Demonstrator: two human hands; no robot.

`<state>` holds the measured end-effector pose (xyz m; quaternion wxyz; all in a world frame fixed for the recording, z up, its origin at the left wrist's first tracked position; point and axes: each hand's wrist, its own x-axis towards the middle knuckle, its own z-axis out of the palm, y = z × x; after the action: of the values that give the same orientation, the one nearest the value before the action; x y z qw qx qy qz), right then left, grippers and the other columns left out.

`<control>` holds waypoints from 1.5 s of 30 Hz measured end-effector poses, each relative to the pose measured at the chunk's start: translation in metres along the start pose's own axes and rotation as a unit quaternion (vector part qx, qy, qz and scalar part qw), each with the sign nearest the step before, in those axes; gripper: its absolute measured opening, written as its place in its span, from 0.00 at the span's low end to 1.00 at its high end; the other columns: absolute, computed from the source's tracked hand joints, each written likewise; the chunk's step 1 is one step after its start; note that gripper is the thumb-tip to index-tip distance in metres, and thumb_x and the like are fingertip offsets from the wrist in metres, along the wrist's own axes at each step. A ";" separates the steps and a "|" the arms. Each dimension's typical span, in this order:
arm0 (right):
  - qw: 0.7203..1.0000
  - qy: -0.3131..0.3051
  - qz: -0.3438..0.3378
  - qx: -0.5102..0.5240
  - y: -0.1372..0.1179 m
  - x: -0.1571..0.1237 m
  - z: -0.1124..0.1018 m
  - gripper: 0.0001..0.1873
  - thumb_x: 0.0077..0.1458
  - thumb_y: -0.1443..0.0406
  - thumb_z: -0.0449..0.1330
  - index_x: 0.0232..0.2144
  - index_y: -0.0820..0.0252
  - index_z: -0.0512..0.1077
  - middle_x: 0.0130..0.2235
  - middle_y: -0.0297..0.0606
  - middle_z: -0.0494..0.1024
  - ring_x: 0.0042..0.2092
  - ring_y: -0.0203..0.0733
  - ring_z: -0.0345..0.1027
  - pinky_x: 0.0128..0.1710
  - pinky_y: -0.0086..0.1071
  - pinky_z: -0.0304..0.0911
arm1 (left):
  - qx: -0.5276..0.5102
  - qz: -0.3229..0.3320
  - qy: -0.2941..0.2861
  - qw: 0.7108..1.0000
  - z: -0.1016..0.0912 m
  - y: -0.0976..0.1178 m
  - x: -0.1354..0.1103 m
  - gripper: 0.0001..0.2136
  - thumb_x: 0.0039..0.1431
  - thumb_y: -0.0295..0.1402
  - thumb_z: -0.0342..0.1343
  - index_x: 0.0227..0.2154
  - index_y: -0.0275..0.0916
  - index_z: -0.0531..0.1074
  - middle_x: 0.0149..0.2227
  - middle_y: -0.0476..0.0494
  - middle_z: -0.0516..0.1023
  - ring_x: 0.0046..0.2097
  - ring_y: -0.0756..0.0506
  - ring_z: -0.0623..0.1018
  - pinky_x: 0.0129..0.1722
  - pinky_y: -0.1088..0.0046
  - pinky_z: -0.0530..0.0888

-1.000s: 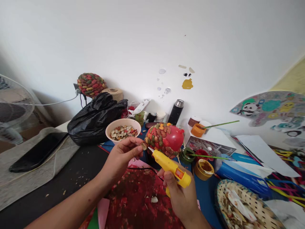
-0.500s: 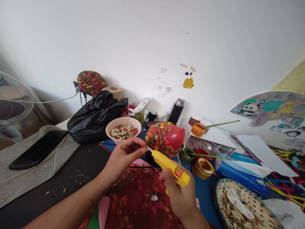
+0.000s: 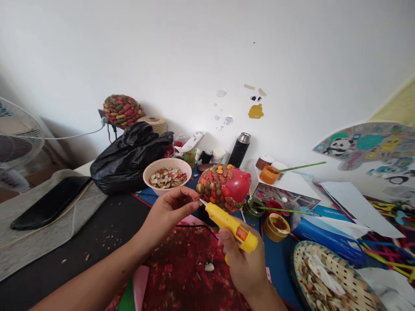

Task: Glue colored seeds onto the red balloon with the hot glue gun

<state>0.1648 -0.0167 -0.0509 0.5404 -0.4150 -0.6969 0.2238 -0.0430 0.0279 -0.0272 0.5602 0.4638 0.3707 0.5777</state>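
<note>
My right hand (image 3: pixel 244 259) grips a yellow hot glue gun (image 3: pixel 228 222), its nozzle pointing up and left. My left hand (image 3: pixel 171 209) is closed in a pinch on a small brownish shell (image 3: pixel 199 202), mostly covered by the fingertips; the nozzle tip is at it. Just behind the nozzle sits a red balloon (image 3: pixel 240 185), its left part coated with red, green, orange and brown shells (image 3: pixel 215 188). Beyond my left hand stands a pale pink bowl (image 3: pixel 147 181) holding loose shells (image 3: pixel 167 178), many showing whitish insides.
A paint-stained red sheet (image 3: pixel 181 268) lies below my hands, with a loose shell (image 3: pixel 209 267) on it. Open paint jars (image 3: pixel 276 227), a tissue pack (image 3: pixel 327 237) and a woven basket (image 3: pixel 300 259) are to the right. Leftward are a black plastic bag (image 3: pixel 126 160) and a phone (image 3: pixel 48 205).
The view has shifted very slightly. Both hands keep the same pose, with the glue gun's nozzle still at the pinched shell.
</note>
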 end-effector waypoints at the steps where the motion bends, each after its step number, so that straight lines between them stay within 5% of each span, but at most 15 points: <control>1: 1.000 -0.001 0.002 0.002 0.000 0.000 0.000 0.28 0.77 0.49 0.59 0.25 0.55 0.71 0.24 0.29 0.70 0.23 0.35 0.63 0.24 0.29 0.57 | 0.002 0.000 0.000 1.000 0.000 0.000 0.000 0.14 0.48 0.40 0.83 0.34 0.41 0.86 0.33 0.48 0.86 0.35 0.48 0.81 0.38 0.76 0.79; 45: 1.000 0.002 0.014 -0.025 -0.003 0.001 0.000 0.28 0.77 0.50 0.59 0.24 0.55 0.71 0.22 0.31 0.70 0.22 0.37 0.64 0.24 0.30 0.60 | 0.022 0.007 -0.005 1.000 -0.001 0.001 -0.001 0.14 0.51 0.41 0.81 0.34 0.41 0.86 0.35 0.47 0.86 0.38 0.46 0.82 0.40 0.73 0.80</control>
<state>0.1634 -0.0174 -0.0480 0.5276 -0.4385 -0.6957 0.2128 -0.0446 0.0271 -0.0270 0.5474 0.4816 0.3774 0.5710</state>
